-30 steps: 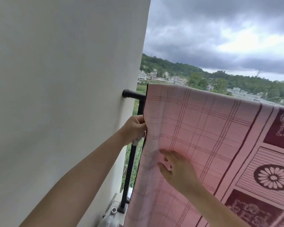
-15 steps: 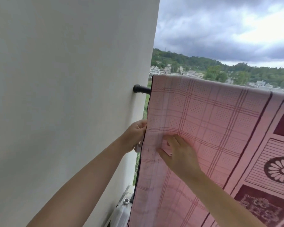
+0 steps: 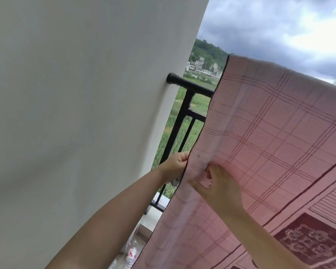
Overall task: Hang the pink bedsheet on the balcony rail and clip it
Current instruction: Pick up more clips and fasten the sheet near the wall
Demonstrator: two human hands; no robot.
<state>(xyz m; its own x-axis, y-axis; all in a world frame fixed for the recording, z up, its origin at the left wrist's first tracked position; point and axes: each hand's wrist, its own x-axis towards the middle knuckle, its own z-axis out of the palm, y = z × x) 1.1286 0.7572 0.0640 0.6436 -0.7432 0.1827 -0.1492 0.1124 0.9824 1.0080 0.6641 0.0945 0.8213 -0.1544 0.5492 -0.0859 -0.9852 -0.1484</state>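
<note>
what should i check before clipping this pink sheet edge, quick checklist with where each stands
1. Bedsheet draped over the top: ok, the fold sits high against the sky.
2. Left hand grips the sheet's dark-trimmed edge: ok.
3. Right hand pinches the front layer beside that edge: ok.
4. Clip ready: cannot tell, only a small pale object shows below the left hand.
5. Rail free beside the wall: ok, a bare stretch shows.
6. Sheet hanging flat: not ok, the edge curves and bunches at the hands.
</note>
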